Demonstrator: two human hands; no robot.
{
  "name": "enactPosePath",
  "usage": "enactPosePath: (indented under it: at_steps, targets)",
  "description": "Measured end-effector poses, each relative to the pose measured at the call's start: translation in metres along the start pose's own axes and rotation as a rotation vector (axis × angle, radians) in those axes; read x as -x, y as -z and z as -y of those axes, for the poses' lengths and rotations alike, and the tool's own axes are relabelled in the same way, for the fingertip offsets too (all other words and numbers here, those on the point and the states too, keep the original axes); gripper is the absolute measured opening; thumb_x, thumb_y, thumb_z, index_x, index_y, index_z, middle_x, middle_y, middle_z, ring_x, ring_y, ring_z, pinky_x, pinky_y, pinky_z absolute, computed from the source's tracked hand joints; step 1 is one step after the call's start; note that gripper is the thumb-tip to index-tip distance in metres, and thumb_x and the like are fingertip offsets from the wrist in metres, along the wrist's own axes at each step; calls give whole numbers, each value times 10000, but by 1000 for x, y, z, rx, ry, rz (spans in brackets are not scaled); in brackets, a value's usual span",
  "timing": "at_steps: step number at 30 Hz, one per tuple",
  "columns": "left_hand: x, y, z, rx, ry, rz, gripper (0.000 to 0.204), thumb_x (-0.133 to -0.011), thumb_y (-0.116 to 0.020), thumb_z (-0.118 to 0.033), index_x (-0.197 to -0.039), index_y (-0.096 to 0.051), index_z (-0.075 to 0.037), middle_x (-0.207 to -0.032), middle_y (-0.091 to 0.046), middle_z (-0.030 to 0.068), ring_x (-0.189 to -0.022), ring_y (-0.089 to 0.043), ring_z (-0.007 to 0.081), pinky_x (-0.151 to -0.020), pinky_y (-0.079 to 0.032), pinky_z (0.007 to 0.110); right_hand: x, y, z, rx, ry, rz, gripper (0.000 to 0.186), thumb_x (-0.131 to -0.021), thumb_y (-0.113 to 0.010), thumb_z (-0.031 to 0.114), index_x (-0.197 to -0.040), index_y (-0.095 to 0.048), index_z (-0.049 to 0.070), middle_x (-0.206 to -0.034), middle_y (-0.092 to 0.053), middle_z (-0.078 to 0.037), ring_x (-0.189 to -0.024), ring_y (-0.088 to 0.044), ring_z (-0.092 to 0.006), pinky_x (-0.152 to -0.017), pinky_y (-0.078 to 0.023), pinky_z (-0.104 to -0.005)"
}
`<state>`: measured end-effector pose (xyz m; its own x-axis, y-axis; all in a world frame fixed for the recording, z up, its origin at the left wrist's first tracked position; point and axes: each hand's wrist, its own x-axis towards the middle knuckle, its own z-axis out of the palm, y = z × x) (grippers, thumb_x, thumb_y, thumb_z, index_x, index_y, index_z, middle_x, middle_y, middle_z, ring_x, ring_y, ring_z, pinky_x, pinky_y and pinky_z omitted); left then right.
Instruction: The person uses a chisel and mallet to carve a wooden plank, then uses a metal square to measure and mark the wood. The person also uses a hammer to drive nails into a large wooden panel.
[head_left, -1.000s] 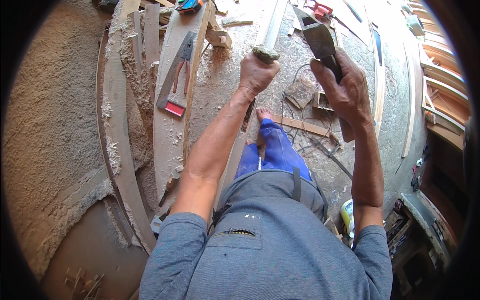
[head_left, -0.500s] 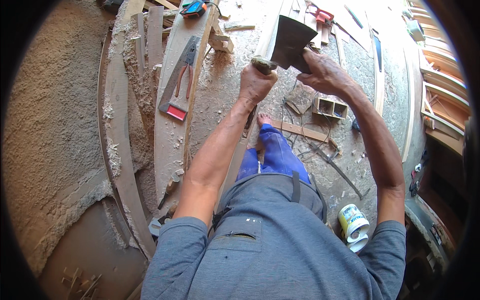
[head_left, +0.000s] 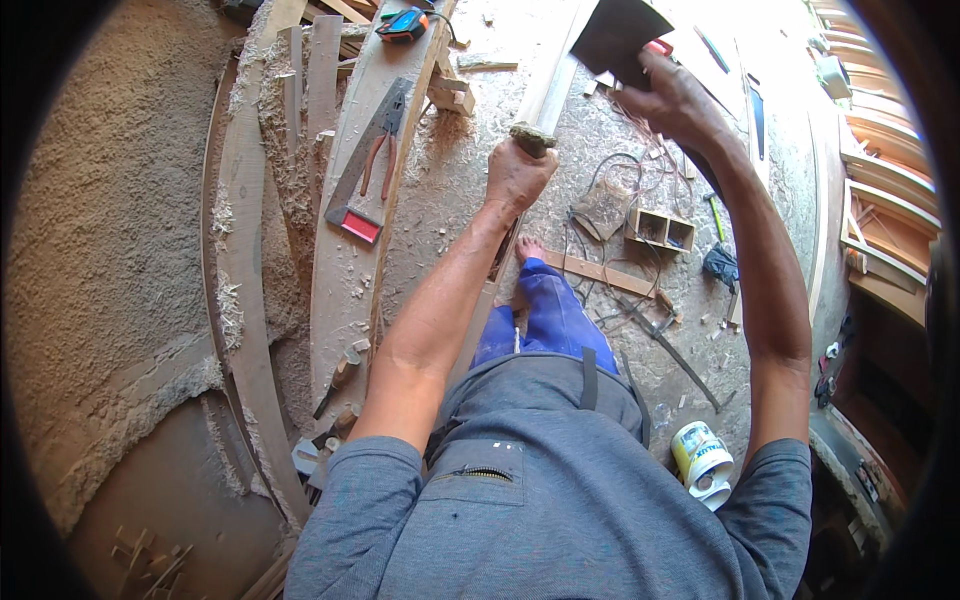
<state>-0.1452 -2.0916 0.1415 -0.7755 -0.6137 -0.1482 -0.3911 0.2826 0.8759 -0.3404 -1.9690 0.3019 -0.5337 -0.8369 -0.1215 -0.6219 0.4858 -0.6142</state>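
My left hand (head_left: 520,175) is closed round a tool whose rough, battered wooden handle end (head_left: 533,138) sticks out above the fist. The rest of that tool is hidden by hand and forearm. Raised to the upper right of it, my right hand (head_left: 672,105) grips a tool with a broad, dark, flat metal blade (head_left: 620,38), possibly an axe or adze head. A gap separates the blade from the handle end. Below my left fist, a long wooden beam (head_left: 483,325) runs beside my leg, partly covered by my arm.
Left of me, a plank (head_left: 335,280) carries red-handled pliers (head_left: 378,165), a square with a red stock (head_left: 355,222) and an orange-blue device (head_left: 403,25). Cords, a hollow block (head_left: 660,230) and a wooden strip (head_left: 600,270) lie on the floor. White containers (head_left: 702,455) stand at my right.
The right hand has lifted the dark blade up and to the right, away from the handle end. The left hand keeps its hold, and the view has shifted slightly.
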Motion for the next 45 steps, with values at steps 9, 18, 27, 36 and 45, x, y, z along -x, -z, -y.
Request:
enactPosePath:
  at_steps: [9, 18, 27, 36, 45]
  targets:
    - [78, 25, -33, 155, -240, -58, 191, -844, -793, -190, -890, -679, -43, -744, -710, 120, -701, -731, 217, -672, -605, 372, 52, -54, -3, 151, 63, 191, 456, -906, -684, 329, -1170, -546, -16, -971, -668, -216, -956, -670, -380, -849, -532, -477]
    - [12, 12, -19, 244, 113, 188, 115, -798, -717, -141, -824, -728, -29, -657, -702, 48, -590, -656, 159, -583, -544, 345, 89, -72, 11, -601, -332, -38, 375, -909, -748, 334, -1019, -569, 23, -733, -590, -37, -518, -563, -104, -459, -456, -284]
    - [71, 149, -139, 222, -74, -40, 77, -870, -769, -73, -868, -753, 3, -721, -728, 47, -647, -696, 108, -583, -560, 285, 153, -68, -27, -677, -448, -129, 355, -903, -742, 336, -961, -548, 44, -646, -567, -17, -484, -539, -98, -443, -436, -275]
    - [51, 67, -78, 198, -387, -203, 139, -859, -784, -83, -788, -708, 9, -665, -667, 6, -615, -630, 99, -574, -507, 308, 172, -116, -11, -851, -561, -66, 309, -922, -740, 261, -923, -507, 57, -597, -548, 2, -450, -516, -83, -410, -413, -259]
    - [40, 28, -40, 216, -287, -31, 156, -776, -776, -169, -812, -725, -26, -755, -741, 104, -710, -731, 172, -664, -578, 344, 173, -114, -4, -759, -530, -29, 289, -917, -737, 223, -922, -513, 41, -617, -570, -18, -465, -526, -88, -419, -412, -259]
